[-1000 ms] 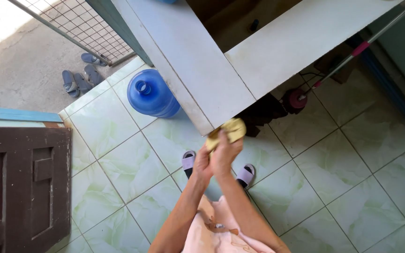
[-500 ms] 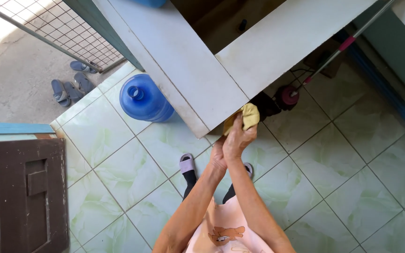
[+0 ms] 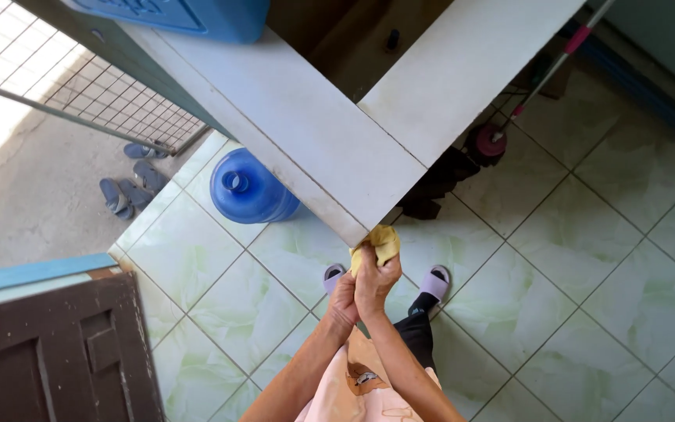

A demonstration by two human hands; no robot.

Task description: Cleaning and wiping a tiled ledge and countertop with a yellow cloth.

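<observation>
My right hand [image 3: 377, 280] and my left hand [image 3: 342, 302] are pressed together, both closed on a crumpled yellow cloth [image 3: 384, 241]. The cloth touches the near corner of a white L-shaped ledge [image 3: 314, 133]. My forearms rise from the bottom of the view. Below them are my feet in purple slippers [image 3: 436, 281] on pale green floor tiles.
A blue water jug [image 3: 248, 187] stands on the tiles beside the ledge. A mop [image 3: 491, 141] with a red-banded handle leans at the right. A dark brown door [image 3: 48, 352] is at the lower left. Sandals [image 3: 130, 184] lie by a wire fence [image 3: 80, 86]. A blue container [image 3: 181, 16] sits at the top.
Half a second ago the hands and cloth were a little to the right under the ledge's edge. Now they are back at its corner. The view has shifted too.
</observation>
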